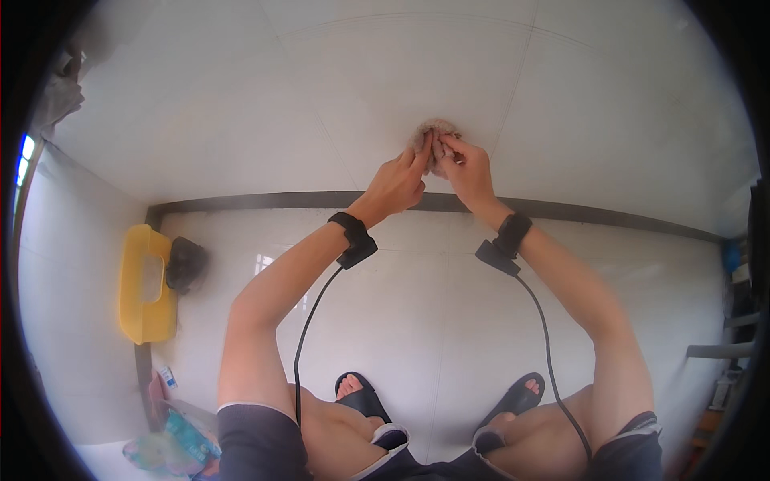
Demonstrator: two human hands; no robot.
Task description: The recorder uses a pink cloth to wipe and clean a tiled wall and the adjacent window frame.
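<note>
A bunched, fuzzy pinkish cloth (438,127) lies against the white tiled wall, just above the dark baseboard. Both of my hands are on it. My left hand (397,180) presses its extended fingers on the cloth's left side. The fingers of my right hand (471,169) pinch folds of it on the right side. The underside of the cloth is hidden. Each wrist wears a black strap with a small black device, and a cable runs from each towards my body.
At the left wall stands a yellow plastic bin (128,288) beside a dark bag (185,264). Colourful plastic packages (189,442) lie at the lower left. Grey bars (719,350) of a stand or furniture are at the right edge. My feet in black slides are on the tiled floor.
</note>
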